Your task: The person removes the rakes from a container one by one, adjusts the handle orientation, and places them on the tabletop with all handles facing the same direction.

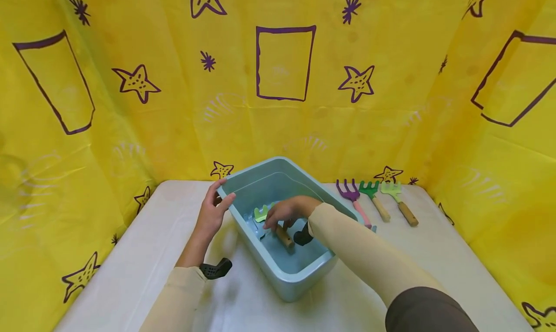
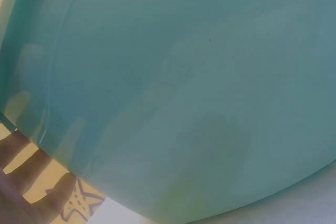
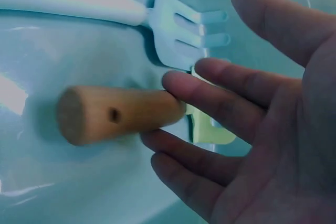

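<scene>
A light-blue plastic tub (image 1: 299, 277) stands turned at an angle on the white table. My left hand (image 1: 211, 215) grips its far left rim, thumb over the edge; the left wrist view shows fingers (image 2: 55, 198) against the tub's wall. Inside the tub, my right hand (image 1: 288, 211) reaches down over a small hand rake with a green head (image 1: 260, 214) and a wooden handle (image 3: 126, 114). In the right wrist view the fingers are loosely extended at the handle, thumb apart. Beside it lies a pale blue hand fork (image 3: 178, 30) with a light handle.
Right of the tub lie a purple hand rake with a pink handle (image 1: 360, 211), a dark green one (image 1: 369, 189) and a light green one (image 1: 393, 189), both wooden-handled. Yellow patterned cloth (image 1: 278, 129) walls the table (image 1: 130, 274) on three sides.
</scene>
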The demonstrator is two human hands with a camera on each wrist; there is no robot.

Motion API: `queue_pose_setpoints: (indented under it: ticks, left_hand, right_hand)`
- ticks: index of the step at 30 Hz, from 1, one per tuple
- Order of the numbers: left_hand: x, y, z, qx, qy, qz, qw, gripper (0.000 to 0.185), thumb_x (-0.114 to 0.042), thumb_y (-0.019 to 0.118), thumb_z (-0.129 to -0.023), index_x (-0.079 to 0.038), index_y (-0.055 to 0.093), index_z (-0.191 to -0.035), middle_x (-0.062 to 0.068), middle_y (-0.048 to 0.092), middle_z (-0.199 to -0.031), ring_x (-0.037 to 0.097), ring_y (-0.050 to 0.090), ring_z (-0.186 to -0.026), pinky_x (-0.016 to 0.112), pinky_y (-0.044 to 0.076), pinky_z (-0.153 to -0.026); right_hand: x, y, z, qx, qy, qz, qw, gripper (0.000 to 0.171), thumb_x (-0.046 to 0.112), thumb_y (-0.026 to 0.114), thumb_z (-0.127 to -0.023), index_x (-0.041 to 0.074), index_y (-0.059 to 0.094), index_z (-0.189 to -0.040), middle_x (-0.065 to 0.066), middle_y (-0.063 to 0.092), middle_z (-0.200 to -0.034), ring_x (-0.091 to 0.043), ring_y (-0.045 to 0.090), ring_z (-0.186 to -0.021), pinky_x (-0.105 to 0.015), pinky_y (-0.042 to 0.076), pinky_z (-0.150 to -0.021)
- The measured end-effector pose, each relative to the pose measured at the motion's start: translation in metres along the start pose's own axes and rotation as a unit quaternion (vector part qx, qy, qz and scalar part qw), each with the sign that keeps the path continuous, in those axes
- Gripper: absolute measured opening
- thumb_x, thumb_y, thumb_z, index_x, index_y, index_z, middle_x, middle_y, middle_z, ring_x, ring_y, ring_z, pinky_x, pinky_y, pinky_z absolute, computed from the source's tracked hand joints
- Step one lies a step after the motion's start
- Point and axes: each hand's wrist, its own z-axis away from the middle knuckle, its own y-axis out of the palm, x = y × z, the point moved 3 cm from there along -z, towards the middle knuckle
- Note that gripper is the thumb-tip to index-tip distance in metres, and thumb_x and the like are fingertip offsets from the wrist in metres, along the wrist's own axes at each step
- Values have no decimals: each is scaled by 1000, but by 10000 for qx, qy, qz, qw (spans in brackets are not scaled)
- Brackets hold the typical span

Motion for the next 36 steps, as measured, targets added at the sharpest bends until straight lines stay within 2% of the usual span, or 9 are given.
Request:
queue_pose_setpoints:
  ticks: [3, 7, 11, 15, 21, 27, 31, 34, 36]
  left_hand:
    - [-1, 0, 1, 4, -30, -11, 10000, 57, -33, 58, -98, -26, 33, -148, 7, 35, -150, 34, 41, -129, 53, 40, -102]
    - [-1, 0, 1, 30, -49, 1, 10000, 57, -34, 58, -97, -26, 33, -148, 7, 35, -150, 35, 40, -130, 53, 40, -102]
    - [0, -1, 1, 48, -68, 39, 10000, 58, -34, 58, -98, -26, 33, -149, 7, 35, -151, 36, 40, -131, 53, 38, -103]
    - [0, -1, 1, 49, -68, 39, 10000, 57, -34, 58, -98, -26, 33, -149, 8, 34, -151, 36, 39, -131, 53, 38, -103]
    - [0, -1, 1, 53, -50, 13, 10000, 57, -33, 57, -98, -26, 32, -149, 8, 35, -150, 36, 40, -130, 53, 39, -103]
    - [2, -1, -1, 25, -21, -33, 10000, 57, -34, 57, -98, -26, 32, -149, 8, 35, -151, 36, 40, -130, 54, 39, -103]
    - [2, 0, -1, 27, 37, -73, 10000, 56, -34, 57, -98, -25, 33, -148, 9, 36, -149, 36, 39, -131, 55, 39, -102]
    - [1, 0, -1, 13, 61, -61, 10000, 56, -35, 58, -98, -25, 35, -147, 9, 37, -148, 36, 40, -130, 55, 40, -102]
    - [1, 0, -1, 15, 64, -48, 10000, 56, -36, 58, -97, -25, 35, -147, 9, 37, -148, 36, 40, -130, 55, 40, -102]
  right_hand:
    - [0, -5, 2, -356, -100, 42, 9993, 31, 28, 62, -95, 6, 65, -116, -16, 63, -116, -30, 58, -100, -49, 44, -99]
    - [0, -10, 7, -975, -147, 166, 9950, 29, 17, 66, -92, 4, 66, -117, -10, 62, -104, -25, 57, -84, -43, 51, -83]
    - [0, -14, 11, -1640, -10, 203, 9862, 30, 5, 64, -91, 1, 63, -120, -4, 58, -86, -18, 50, -66, -33, 47, -64]
    - [-1, -18, 14, -1965, 66, -103, 9804, 26, -1, 61, -92, -1, 62, -118, -7, 58, -80, -17, 49, -60, -27, 43, -54]
    - [-3, -20, 16, -2002, 51, -388, 9790, 28, -10, 58, -88, -4, 60, -115, -9, 56, -82, -17, 47, -56, -24, 41, -50]
    - [-6, -21, 15, -2013, 338, 86, 9789, 28, -8, 63, -84, -2, 62, -111, -7, 53, -84, -16, 49, -57, -24, 44, -51]
    - [-11, -20, 13, -1730, 537, 91, 9834, 4, -4, 64, -81, 0, 64, -80, -4, 51, -70, -13, 46, -53, -23, 40, -48]
    - [-14, -20, 12, -1523, 625, -120, 9863, 27, -2, 59, -81, 4, 52, -56, -4, 44, -55, -13, 36, -44, -24, 32, -44]
    - [-15, -20, 11, -1490, 643, -59, 9867, 34, -1, 54, -82, 6, 46, -49, -5, 41, -50, -13, 30, -42, -25, 26, -43]
